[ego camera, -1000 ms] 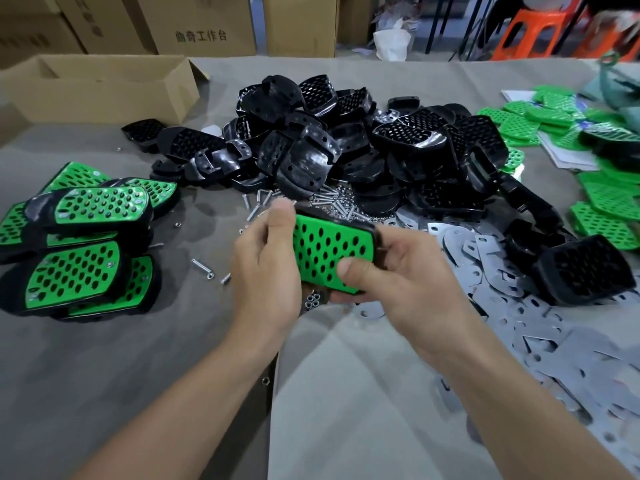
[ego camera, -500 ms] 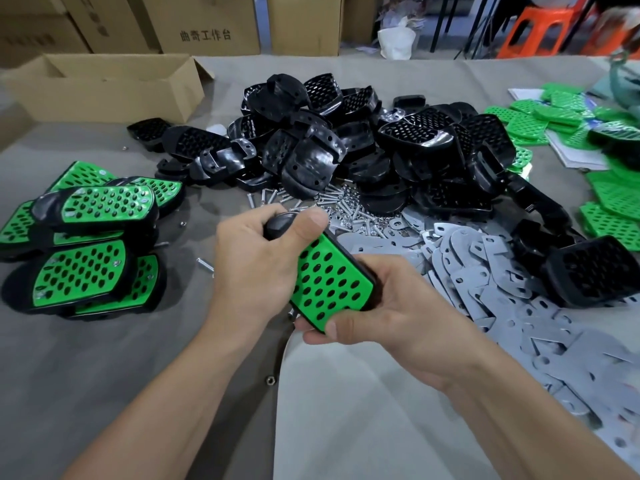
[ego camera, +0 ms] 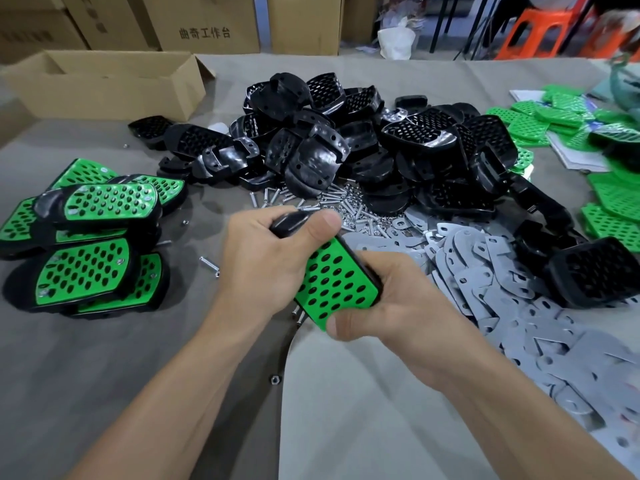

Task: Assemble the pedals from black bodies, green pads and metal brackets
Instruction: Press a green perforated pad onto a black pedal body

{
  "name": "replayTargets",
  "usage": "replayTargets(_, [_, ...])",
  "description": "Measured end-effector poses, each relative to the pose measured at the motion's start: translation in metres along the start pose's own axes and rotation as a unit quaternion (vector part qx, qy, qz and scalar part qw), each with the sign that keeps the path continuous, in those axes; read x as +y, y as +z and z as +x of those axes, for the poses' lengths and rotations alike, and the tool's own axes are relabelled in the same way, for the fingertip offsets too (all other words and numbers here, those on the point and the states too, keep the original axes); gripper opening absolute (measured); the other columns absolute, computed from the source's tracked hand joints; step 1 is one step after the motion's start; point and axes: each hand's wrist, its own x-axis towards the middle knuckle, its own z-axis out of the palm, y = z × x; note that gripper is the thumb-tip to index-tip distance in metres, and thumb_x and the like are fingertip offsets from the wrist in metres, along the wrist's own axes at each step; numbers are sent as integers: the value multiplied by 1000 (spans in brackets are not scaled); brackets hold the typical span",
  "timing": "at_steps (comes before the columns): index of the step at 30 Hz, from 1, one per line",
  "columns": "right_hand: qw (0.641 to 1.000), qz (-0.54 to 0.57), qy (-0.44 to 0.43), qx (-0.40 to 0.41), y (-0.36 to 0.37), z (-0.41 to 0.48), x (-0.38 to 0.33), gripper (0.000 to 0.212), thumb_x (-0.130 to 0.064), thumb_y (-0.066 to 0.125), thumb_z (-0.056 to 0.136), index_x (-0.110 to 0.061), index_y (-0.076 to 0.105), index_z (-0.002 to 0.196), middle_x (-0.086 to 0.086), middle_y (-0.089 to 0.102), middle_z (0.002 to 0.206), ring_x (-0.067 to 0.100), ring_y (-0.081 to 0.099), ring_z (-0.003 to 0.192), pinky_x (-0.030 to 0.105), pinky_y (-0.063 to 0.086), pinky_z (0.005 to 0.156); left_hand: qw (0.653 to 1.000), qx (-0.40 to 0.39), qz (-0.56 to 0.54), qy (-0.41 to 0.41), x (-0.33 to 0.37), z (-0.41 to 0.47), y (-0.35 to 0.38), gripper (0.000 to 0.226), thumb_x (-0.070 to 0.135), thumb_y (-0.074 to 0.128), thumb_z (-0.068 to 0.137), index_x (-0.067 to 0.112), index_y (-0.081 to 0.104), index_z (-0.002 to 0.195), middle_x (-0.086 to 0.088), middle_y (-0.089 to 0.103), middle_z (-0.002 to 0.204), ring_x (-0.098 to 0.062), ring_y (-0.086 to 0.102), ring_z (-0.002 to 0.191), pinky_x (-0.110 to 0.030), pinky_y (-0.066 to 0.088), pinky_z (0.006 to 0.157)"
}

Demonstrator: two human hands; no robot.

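Grey tabletop point(ego camera: 104, 368), left hand point(ego camera: 266, 261) and right hand point(ego camera: 408, 306) around pedal point(ego camera: 334, 282) beside brackets point(ego camera: 485, 271)

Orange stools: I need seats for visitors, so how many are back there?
2. One orange stool stands in the background at upper right. The second stool, blurred, is just right of it. More may be hidden out of frame.

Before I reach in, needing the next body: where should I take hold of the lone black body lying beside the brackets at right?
Likely from above, across the two long sides of the black body: it lies perforated face up beside the brackets, its rounded rim exposed, nothing on it.
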Motion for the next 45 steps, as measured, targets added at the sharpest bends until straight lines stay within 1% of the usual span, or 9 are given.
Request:
replayTargets(3, [999,-15,-19,22,-3,2,-1,22,-7,69,73,-8,74,94,16,74,87,34,72,83,59,58,84,999,12,35,17,0,2,1,57,60,75,73,21,41,49,15,28,44,-5,25,43,-16,19,41])
replayTargets(7, [999,33,-15,-26,-13,0,-3,21,-1,64,82,3,72,102,28,70,95,44,66,87,59,53,79,998,0,62,31,-4,-2,3,62,62,73,78,14,42,54,15,30,44,-4,26,43,-15,21,41])
replayTargets(12, [994,105,-15,-1,-17,4,-1,31,0,65,76,7,71,106,24,74,96,30,70,82,34,55,66,993,-106,-42,-28,-8,0,1,43,54,68,89,16,65,69,14,52,58,-6,46,52,-22,37,52])
replayTargets(15, [994,109,-21,12,-20,4,-1,31,3,67,79,5,71,109,26,74,100,37,70,85,48,54,70,982,-139,-98,-77,-8,-2,-1,25,35,63,91,34,76,70,14,64,60,0,55,49,-11,40,47])
replayTargets(20, [997,74,-5,-30,-23,3,2,33,3,65,88,5,64,121,29,69,112,34,68,94,29,54,73,983,-103,-118,-98,-10,-1,-1,19,34,66,89,23,79,82,-3,76,80,-22,71,75,-41,57,69])
replayTargets(24, [992,84,2,-94,-30,2,-2,45,1,63,83,3,60,128,27,67,120,32,68,104,40,57,88,983,-84,-126,-105,-9,-4,1,20,32,66,89,20,79,80,-6,74,77,-22,69,72,-40,56,65])
replayTargets(35, [991,129,-21,19,-16,13,6,40,22,59,87,2,65,121,25,72,111,38,72,98,48,61,85,947,-67,-222,-222,-4,-9,11,9,36,77,84,30,81,79,-1,79,90,-17,76,83,-33,61,66])
replayTargets(41, [989,-19,6,143,-16,16,3,19,-14,66,91,-23,62,107,5,77,95,29,76,83,54,63,75,944,-33,-221,-242,-2,-1,-2,14,16,62,99,14,74,106,-7,79,102,-22,75,91,-42,60,81])
replayTargets(45, [918,-274,-53,280,-51,32,-17,16,-12,62,86,-27,68,81,-8,73,69,13,71,69,30,60,67,929,39,-246,-274,-6,10,-15,11,12,63,98,13,73,102,-2,80,93,-17,77,83,-35,65,71])
